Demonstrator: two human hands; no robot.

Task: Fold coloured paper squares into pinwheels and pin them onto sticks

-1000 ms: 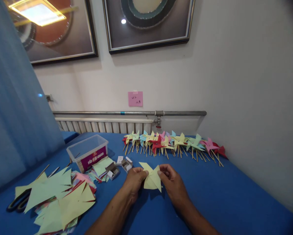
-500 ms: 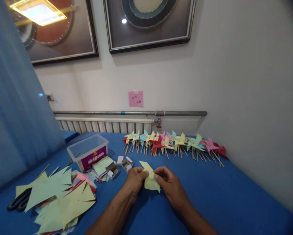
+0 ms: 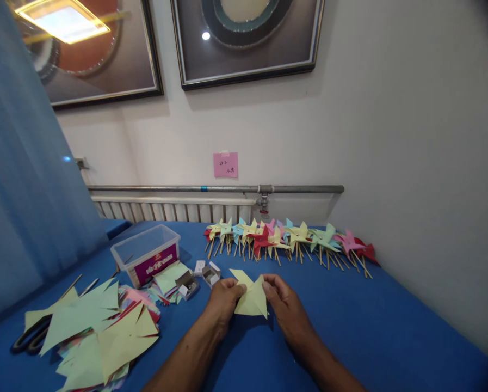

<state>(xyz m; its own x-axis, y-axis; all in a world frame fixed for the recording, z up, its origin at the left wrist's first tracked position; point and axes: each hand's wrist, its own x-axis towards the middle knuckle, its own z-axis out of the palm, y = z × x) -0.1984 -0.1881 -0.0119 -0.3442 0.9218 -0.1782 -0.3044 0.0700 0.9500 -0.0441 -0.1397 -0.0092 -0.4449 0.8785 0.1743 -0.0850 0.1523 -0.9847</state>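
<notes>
Head camera, first observer: "Lower centre of frame. What's new?"

Second observer: "Right hand [image 3: 286, 305] is back out at the right corner of the pale-yellow folded paper [image 3: 249, 302]; half a second ago it sat inward, near the middle. Paper spreads wider again. My reading: that corner isn't fixed down, folding unfinished."

"Grip?"

"Narrow pinch both sides, thumb against fingers. Left hand [image 3: 224, 299] has the paper's left part, right hand its right corner. Paper sits between them, over the blue-covered table [image 3: 374, 326]."

"Containers?"

"Left of centre, clear rectangular plastic tub with purple label [image 3: 156, 265]; contents hard to make out. Right of it, small open grey cardboard box [image 3: 181, 279], bits inside too tiny to identify. Beside that, open grey-and-white cardboard box [image 3: 208, 274]; can't tell what it holds."
</notes>
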